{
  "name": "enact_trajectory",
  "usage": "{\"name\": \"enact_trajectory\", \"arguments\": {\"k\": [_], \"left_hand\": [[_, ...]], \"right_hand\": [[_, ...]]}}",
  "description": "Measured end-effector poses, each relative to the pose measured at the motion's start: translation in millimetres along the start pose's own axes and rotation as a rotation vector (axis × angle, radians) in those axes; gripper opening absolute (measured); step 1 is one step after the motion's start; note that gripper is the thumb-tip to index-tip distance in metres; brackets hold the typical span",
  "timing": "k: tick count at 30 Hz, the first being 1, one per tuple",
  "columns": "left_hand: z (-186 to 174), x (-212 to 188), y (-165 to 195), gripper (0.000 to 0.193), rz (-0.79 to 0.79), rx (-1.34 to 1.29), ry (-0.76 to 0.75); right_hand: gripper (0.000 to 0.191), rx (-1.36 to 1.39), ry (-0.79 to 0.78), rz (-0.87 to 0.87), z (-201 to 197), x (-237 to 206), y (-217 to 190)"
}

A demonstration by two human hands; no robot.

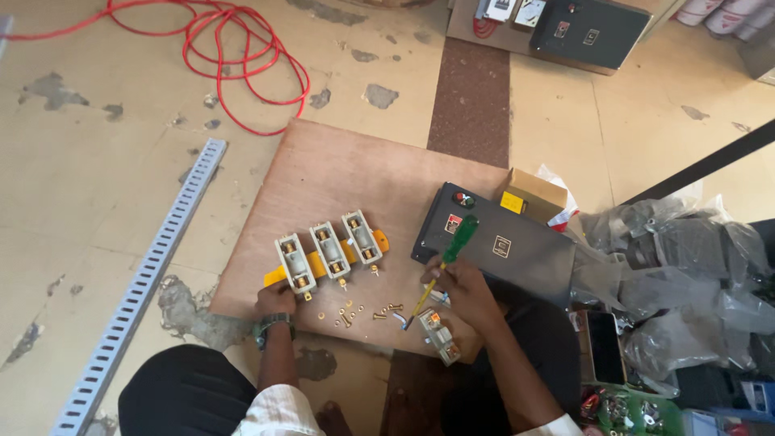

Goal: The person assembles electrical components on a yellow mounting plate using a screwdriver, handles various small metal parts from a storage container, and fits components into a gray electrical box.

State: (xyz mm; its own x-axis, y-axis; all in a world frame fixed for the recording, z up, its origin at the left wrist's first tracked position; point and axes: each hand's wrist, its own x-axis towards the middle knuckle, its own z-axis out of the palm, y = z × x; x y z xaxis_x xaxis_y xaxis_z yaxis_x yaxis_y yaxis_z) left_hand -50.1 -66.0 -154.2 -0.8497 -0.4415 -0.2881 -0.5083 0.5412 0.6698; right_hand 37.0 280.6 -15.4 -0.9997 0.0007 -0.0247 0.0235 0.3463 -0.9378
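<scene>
Green-handled screwdriver (449, 258) gripped in right hand (460, 287); left hand (276, 299) steadies yellow fuse-holder rail (327, 257).

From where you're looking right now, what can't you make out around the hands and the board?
Head view only:
- Screwdriver tip: hidden under the right hand, so what it touches is unclear.
- Left hand fingertips: tucked against the yellow bar; grip unclear.
- Loose screws: too small to tell types.
- Fourth white block: partly covered by the right wrist.
- Plywood board near edge: hidden by the knees.

Electrical workshop floor, red cable (234, 56), slotted rail (145, 282), black switch boxes (597, 32)
</scene>
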Motion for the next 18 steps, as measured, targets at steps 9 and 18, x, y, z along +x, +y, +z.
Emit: {"name": "enact_trajectory", "arguments": {"k": [9,18], "left_hand": [[12,0,-21,0.026,0.009,-0.065,-0.014],[45,-39,-11,0.021,-0.073,-0.667,-0.402]], "right_hand": [[0.020,0.062,0.000,0.013,39,33,-10],[0.022,-0.120,0.090,-0.083,53,30,-33]]}}
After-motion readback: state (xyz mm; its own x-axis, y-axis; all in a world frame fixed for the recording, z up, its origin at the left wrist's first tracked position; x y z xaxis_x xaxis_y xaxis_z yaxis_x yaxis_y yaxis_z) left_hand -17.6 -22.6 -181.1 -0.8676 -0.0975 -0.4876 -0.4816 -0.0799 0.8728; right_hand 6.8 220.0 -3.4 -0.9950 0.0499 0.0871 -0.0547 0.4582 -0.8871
